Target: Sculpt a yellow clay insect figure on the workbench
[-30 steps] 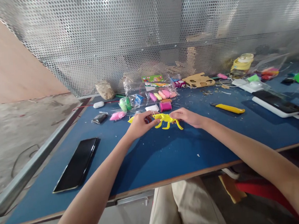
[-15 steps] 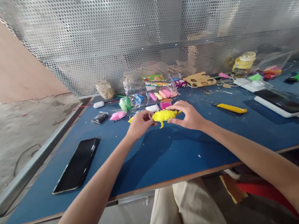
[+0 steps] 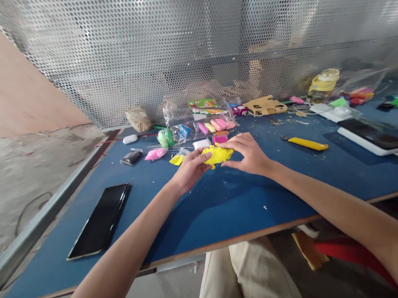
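Between my hands, raised over the blue table (image 3: 224,206), is a lumpy piece of yellow modelling clay (image 3: 218,155). My left hand (image 3: 192,168) grips its left end, thumb across the near face. The fingers of my right hand (image 3: 246,154) curve round the right end, fingertips at the top edge and thumb below. Just behind my left hand lies a packet of yellow clay (image 3: 177,160). Beyond the held clay are a white packet (image 3: 202,143) and a magenta block (image 3: 220,139).
A smartphone (image 3: 99,221) lies at the left. Pink (image 3: 156,153), black (image 3: 131,157) and green (image 3: 165,138) clay packets sit behind it. To the right are a yellow box cutter (image 3: 307,143) and a power bank (image 3: 370,141) with a phone on top. A perforated metal screen (image 3: 190,39) stands behind.
The yellow clay has turned in my hands, and its hanging strand now looks shorter. My left thumb has come onto its front, and the yellow packet behind shows more.
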